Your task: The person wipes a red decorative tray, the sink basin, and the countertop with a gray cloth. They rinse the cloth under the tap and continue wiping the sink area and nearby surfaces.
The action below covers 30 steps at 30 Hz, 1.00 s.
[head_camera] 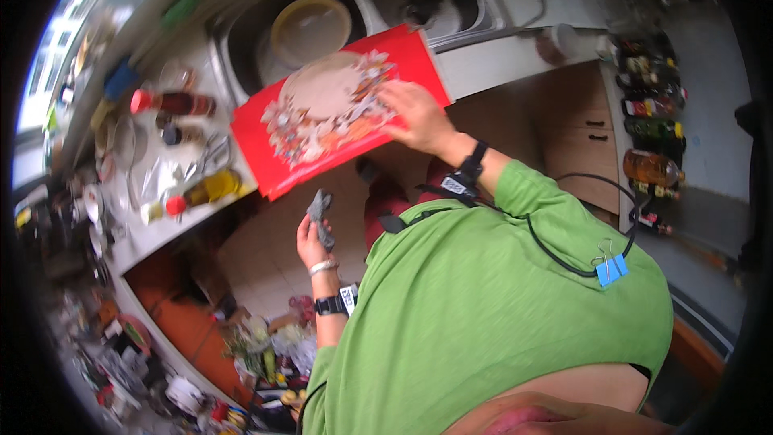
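A flat red panel, printed with flowers around a pale round shape, lies across the front of the sink and the counter edge. My right hand lies on its lower right part, fingers on the printed face; whether it grips the edge is unclear. Below the panel's lower left edge, my left hand is closed on a crumpled grey cloth, held apart from the panel over the floor. A white bangle is on my left wrist, and both wrists carry black bands with printed tags.
A yellow-rimmed basin sits in the left sink bowl, beside a second bowl. A red-capped bottle and an oil bottle are on the left counter. Several bottles line the right side. Bags and vegetables are low down.
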Motion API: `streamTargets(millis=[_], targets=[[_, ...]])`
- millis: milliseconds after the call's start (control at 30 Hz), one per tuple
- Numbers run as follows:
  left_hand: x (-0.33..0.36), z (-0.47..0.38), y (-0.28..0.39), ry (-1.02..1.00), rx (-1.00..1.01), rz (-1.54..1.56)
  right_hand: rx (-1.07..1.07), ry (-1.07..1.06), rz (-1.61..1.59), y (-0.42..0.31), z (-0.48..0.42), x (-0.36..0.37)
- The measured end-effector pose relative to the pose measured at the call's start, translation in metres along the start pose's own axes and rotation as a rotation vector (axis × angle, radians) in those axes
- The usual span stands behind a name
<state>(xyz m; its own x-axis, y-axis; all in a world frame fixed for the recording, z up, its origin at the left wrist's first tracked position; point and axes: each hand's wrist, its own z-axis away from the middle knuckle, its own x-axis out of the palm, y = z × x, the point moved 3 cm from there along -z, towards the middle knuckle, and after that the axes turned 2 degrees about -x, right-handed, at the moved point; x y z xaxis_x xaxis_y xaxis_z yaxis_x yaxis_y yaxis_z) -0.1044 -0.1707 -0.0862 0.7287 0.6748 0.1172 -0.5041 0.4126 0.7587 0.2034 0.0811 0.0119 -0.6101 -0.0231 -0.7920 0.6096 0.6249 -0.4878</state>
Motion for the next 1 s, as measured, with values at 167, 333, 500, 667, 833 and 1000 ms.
streamTargets(millis=[167, 333, 500, 667, 833, 1000], targets=[[0.047, 0.014, 0.020, 0.012, -0.023, 0.071, 0.515, 0.427, 0.497, 0.165, 0.076, -0.158], [0.122, 0.038, 0.033, -0.026, -0.009, 0.074, 0.947, 0.287, 0.695, 0.297, 0.109, -0.232], [0.204, 0.069, 0.040, -0.083, 0.035, 0.054, 0.944, 0.103, 0.549, 0.345, 0.105, -0.242], [0.269, 0.097, 0.049, -0.069, 0.074, 0.070, 0.668, 0.181, 0.282, 0.295, 0.106, -0.233], [0.317, 0.106, 0.064, -0.202, 0.123, 0.046, 0.221, -0.079, 0.139, 0.204, 0.075, -0.156], [0.370, 0.089, 0.081, -0.355, 0.189, -0.048, 0.138, -0.195, 0.135, 0.181, 0.035, -0.132]])
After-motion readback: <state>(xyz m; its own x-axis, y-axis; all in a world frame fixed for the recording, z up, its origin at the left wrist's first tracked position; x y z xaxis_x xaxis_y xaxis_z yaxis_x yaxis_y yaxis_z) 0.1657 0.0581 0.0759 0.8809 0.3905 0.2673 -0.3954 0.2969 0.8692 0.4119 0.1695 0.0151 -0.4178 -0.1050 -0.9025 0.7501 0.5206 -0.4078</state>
